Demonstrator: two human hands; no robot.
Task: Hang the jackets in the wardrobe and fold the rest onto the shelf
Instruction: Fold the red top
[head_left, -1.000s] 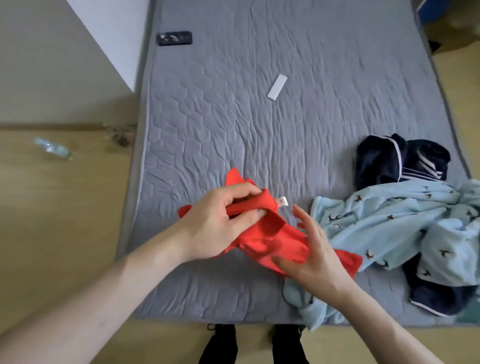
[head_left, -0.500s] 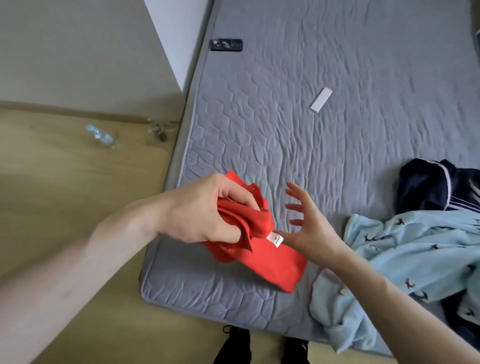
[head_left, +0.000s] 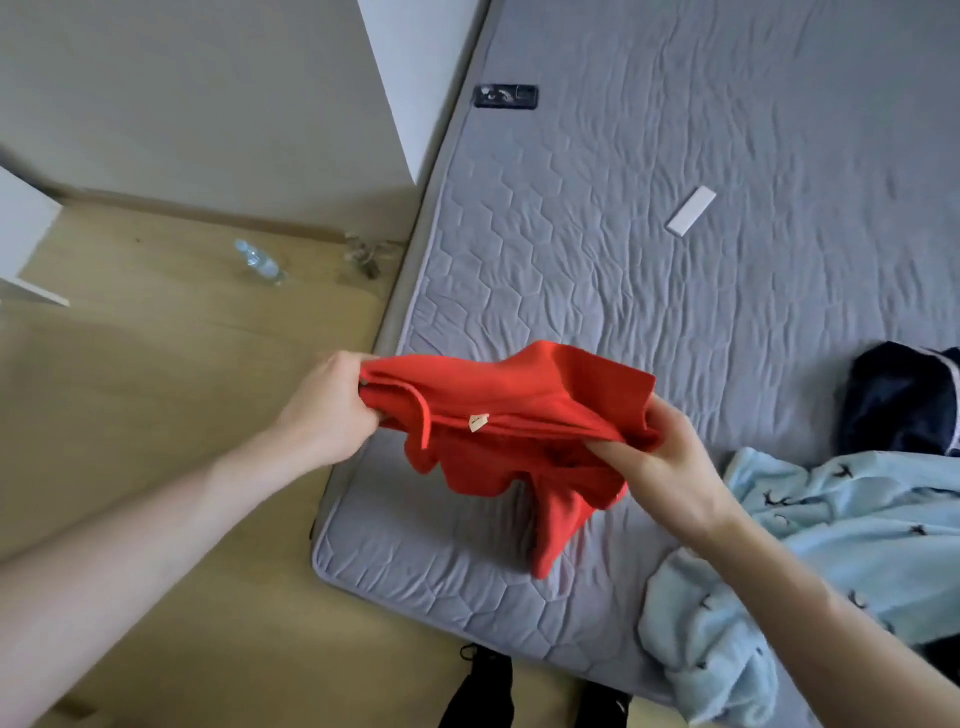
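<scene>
A red garment (head_left: 511, 410) with a small white tag hangs stretched between both hands above the near left corner of the grey mattress (head_left: 597, 270). My left hand (head_left: 324, 408) grips its left end, out over the mattress edge. My right hand (head_left: 657, 457) grips its right end, and a loose part droops down to the mattress. A light blue garment (head_left: 831, 545) with small dark prints lies crumpled at the right. A dark navy garment (head_left: 898, 397) with white piping sits behind it.
A black phone (head_left: 506, 96) lies near the mattress's far left edge, a white strip (head_left: 691, 210) in its middle. On the wooden floor to the left lie a plastic bottle (head_left: 258, 261) and some keys (head_left: 366, 257). A white furniture corner (head_left: 21, 244) shows far left.
The bunched red garment has been pulled open and lifted. My right hand, open half a second ago, now grips its right end, and my left hand has moved left. The view has swung left.
</scene>
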